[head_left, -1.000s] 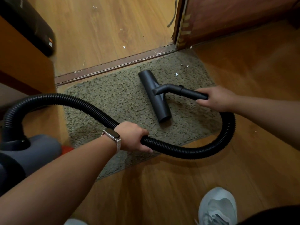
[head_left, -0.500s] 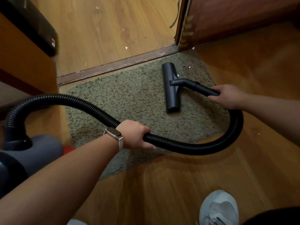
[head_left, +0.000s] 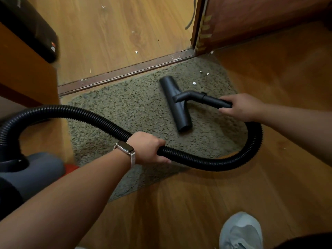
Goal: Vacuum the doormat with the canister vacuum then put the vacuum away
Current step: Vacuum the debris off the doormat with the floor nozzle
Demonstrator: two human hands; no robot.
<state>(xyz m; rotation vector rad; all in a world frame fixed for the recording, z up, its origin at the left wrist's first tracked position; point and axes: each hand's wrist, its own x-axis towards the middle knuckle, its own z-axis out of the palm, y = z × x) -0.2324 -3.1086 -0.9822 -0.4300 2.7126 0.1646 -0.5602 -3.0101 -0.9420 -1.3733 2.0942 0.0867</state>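
near edge: grey shoe (head_left: 240, 230) on the wood floor, bottom right. the left forearm, wearing a watch (head_left: 125, 148), reaches in. left hand (head_left: 147, 148) is clenched round the black ribbed hose (head_left: 206, 161) mid-run, over the near part of the doormat (head_left: 125, 108). canister vacuum (head_left: 36, 173) sits at the left edge, partly out of view, with the hose arching out of its top.

mid: right hand (head_left: 240, 106) grasps the rigid wand (head_left: 213, 101), fingers curled over it. floor nozzle (head_left: 177, 105) lies flat on the right half of the mat, long axis running near to far.

change: 0.5 s ago the nozzle was further toward the far right corner, close to the door (head_left: 251, 18). now it is back nearer the mat centre, about where it was 1.0 s ago. this reads as 1 push-pull stroke. both grips unchanged.

far: about 3 white scraps (head_left: 194, 83) remain on the mat beyond the nozzle. more specks lie past the threshold strip (head_left: 125, 72).

judgement: vacuuming is in progress and the mat is not yet clean. the far right corner likely needs another pass. putting the vacuum away has not begun.
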